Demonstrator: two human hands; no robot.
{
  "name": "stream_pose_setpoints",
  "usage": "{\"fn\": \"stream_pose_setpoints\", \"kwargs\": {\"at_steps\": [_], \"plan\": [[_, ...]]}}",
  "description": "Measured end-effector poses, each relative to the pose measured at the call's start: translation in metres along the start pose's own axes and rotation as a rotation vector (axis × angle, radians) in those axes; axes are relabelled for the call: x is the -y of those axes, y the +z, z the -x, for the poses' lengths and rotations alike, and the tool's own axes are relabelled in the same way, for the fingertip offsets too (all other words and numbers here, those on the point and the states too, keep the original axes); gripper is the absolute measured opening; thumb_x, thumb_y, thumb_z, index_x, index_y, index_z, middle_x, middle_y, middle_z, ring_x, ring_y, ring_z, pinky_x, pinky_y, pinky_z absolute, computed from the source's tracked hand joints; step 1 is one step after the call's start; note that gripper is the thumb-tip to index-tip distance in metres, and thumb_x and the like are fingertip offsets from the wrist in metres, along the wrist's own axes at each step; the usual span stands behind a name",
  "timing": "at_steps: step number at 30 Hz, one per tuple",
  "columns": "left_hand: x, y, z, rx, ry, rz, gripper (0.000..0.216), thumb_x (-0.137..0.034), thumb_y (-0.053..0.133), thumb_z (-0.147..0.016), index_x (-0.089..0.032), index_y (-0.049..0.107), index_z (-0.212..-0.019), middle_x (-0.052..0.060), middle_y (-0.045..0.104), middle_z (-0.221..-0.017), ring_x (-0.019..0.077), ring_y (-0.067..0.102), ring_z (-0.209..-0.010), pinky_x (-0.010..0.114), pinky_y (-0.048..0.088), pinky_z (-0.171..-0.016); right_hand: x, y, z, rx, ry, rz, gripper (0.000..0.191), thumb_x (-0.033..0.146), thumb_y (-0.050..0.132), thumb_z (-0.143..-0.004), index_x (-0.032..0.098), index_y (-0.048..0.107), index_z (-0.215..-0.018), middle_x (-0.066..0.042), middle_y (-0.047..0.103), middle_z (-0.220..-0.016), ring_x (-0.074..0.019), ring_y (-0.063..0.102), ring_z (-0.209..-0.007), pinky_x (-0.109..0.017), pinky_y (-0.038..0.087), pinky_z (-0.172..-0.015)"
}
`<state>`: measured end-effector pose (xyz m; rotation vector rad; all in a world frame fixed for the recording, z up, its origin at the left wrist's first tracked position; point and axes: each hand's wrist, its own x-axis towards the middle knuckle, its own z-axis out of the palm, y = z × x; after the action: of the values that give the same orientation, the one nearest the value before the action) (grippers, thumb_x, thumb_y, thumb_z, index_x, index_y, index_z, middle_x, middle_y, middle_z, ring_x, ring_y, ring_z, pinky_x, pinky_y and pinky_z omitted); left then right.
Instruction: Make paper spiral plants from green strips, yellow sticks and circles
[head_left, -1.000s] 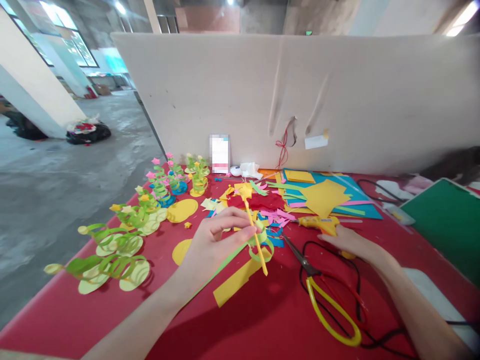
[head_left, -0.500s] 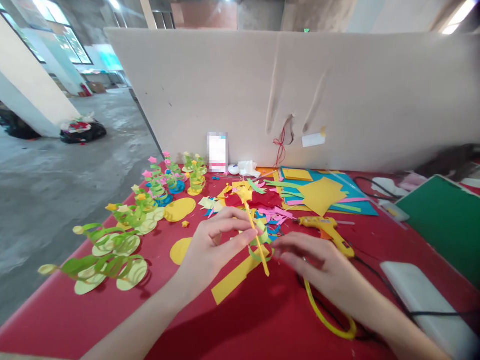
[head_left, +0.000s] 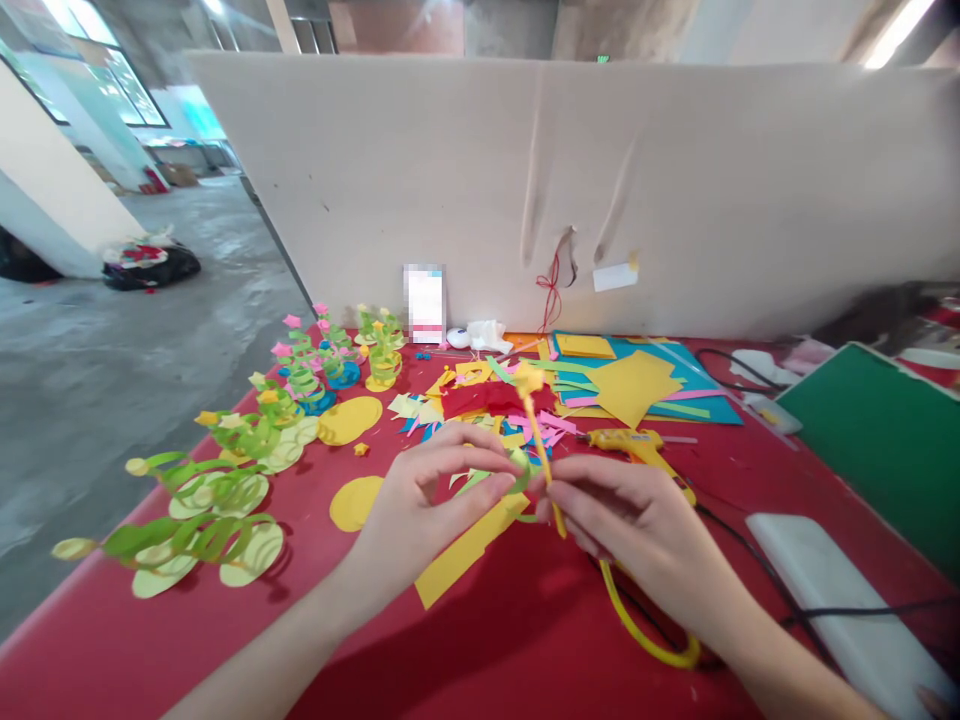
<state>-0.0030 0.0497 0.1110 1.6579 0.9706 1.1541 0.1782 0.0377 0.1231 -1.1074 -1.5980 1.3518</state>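
Observation:
Between the thumb and fingers of my right hand [head_left: 634, 515] is a thin yellow paper stick [head_left: 537, 432], tilted, with a yellow star-like paper piece [head_left: 529, 379] at its upper end. Close on its left, my left hand [head_left: 439, 490] has thumb and fingers closed at a curled light green paper strip [head_left: 520, 472], part of which the fingers hide. Below the hands lies a yellow paper strip [head_left: 465, 560] on the red table [head_left: 420, 670]. Behind them is a heap of coloured paper scraps [head_left: 551, 428].
Finished-looking paper spirals with stars [head_left: 247, 480] stand along the left, by yellow paper discs [head_left: 349, 420]. A yellow glue gun [head_left: 630, 442] lies right of the scraps, its cord near a white power block [head_left: 817, 580]. Blue sheets [head_left: 709, 385] and a green board [head_left: 877, 440] are farther right.
The yellow stick has passed from my left hand to my right hand and shifted right. My left hand's fingers are now at the green strip. The view has turned slightly right.

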Motion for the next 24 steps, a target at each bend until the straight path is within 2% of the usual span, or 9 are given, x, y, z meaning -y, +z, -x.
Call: {"fn": "stream_pose_setpoints", "kwargs": {"at_steps": [2,6,9,13,16,20,24], "plan": [[0.001,0.001,0.0,0.016,0.003,-0.005,0.005,-0.019,0.062,-0.074,-0.019,0.067,-0.075,0.004,0.059,-0.085,0.0157,0.055,-0.083,0.027,0.043,-0.077,0.001,-0.005,0.0,-0.076,-0.019,-0.108,0.012,0.028,0.052,-0.081,0.018,0.059,-0.081,0.003,0.05,-0.056,-0.0039,0.041,-0.045,-0.014,0.035,-0.039],[0.001,0.005,0.001,0.132,0.027,-0.043,0.004,-0.018,0.062,-0.073,-0.019,0.066,-0.075,0.004,0.059,-0.081,0.0152,0.056,-0.081,0.027,0.044,-0.077,0.0,-0.011,-0.005,-0.176,-0.12,-0.252,0.01,0.026,0.052,-0.08,0.018,0.057,-0.076,0.001,0.052,-0.067,-0.0067,0.05,-0.049,-0.017,0.042,-0.039],[0.0,0.006,0.001,0.198,0.064,-0.075,0.005,-0.017,0.062,-0.073,-0.019,0.066,-0.074,0.004,0.06,-0.08,0.0155,0.056,-0.08,0.028,0.045,-0.077,-0.004,-0.009,-0.01,-0.209,-0.148,-0.242,0.009,0.025,0.054,-0.079,0.018,0.058,-0.077,0.001,0.053,-0.064,-0.0075,0.052,-0.049,-0.018,0.045,-0.041],[-0.003,0.006,0.002,0.216,0.094,-0.102,0.006,-0.015,0.062,-0.073,-0.019,0.066,-0.072,0.004,0.06,-0.078,0.0152,0.055,-0.079,0.029,0.044,-0.077,-0.007,-0.003,-0.014,-0.23,-0.109,-0.144,0.011,0.026,0.057,-0.076,0.017,0.058,-0.082,0.003,0.053,-0.057,-0.0064,0.049,-0.047,-0.017,0.045,-0.043],[-0.005,0.005,0.003,0.206,0.111,-0.109,0.006,-0.015,0.062,-0.072,-0.019,0.066,-0.072,0.003,0.06,-0.078,0.0147,0.054,-0.078,0.029,0.044,-0.077,-0.007,0.0,-0.014,-0.21,-0.121,-0.082,0.009,0.025,0.059,-0.074,0.017,0.058,-0.078,0.003,0.055,-0.061,-0.0051,0.05,-0.05,-0.014,0.044,-0.046],[-0.007,0.002,0.003,0.164,0.135,-0.092,0.009,-0.012,0.062,-0.073,-0.02,0.066,-0.074,0.004,0.059,-0.081,0.0146,0.053,-0.079,0.029,0.043,-0.076,-0.007,0.001,-0.013,-0.089,-0.08,-0.045,0.006,0.022,0.059,-0.073,0.016,0.058,-0.074,0.001,0.057,-0.069,-0.0068,0.053,-0.06,-0.016,0.046,-0.055],[-0.006,0.001,0.004,0.139,0.142,-0.051,0.011,-0.012,0.061,-0.073,-0.021,0.067,-0.075,0.004,0.058,-0.08,0.017,0.054,-0.084,0.031,0.044,-0.078,-0.009,0.002,-0.012,-0.016,-0.055,-0.049,0.005,0.021,0.056,-0.073,0.017,0.058,-0.075,-0.001,0.057,-0.075,-0.0082,0.054,-0.064,-0.018,0.047,-0.057]]}}
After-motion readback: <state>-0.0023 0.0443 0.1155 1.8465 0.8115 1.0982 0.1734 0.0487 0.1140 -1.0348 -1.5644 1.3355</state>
